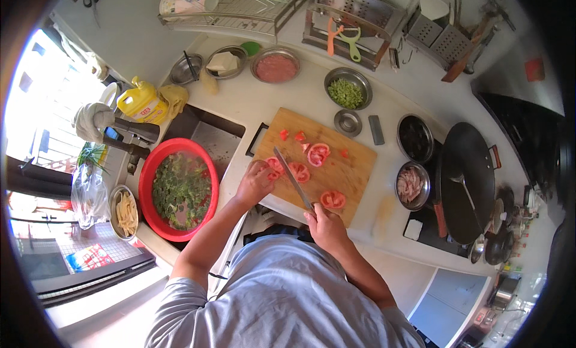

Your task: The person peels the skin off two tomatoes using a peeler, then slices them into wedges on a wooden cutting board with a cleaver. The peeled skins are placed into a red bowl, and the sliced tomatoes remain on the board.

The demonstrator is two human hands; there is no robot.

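A wooden cutting board (355, 168) lies on the counter in front of me. My right hand (327, 224) grips a kitchen knife (291, 177) by its handle, the blade slanting up and left across the board. At the board's left edge my left hand (255, 186) has bent fingers on a cut tomato piece (274, 165), just left of the blade. Another tomato piece (299, 172) lies at the blade's right side. Apart from these are a tomato half (318, 155), a second tomato half (333, 199) near the front, and several small tomato scraps (300, 136).
Left, a red basin (215, 186) of leafy greens sits in the sink (225, 134). Behind the board stand metal bowls of chopped green vegetable (345, 92), minced meat (275, 68) and a pale block (223, 63). On the right are sliced meat (409, 186) and a wok (463, 186).
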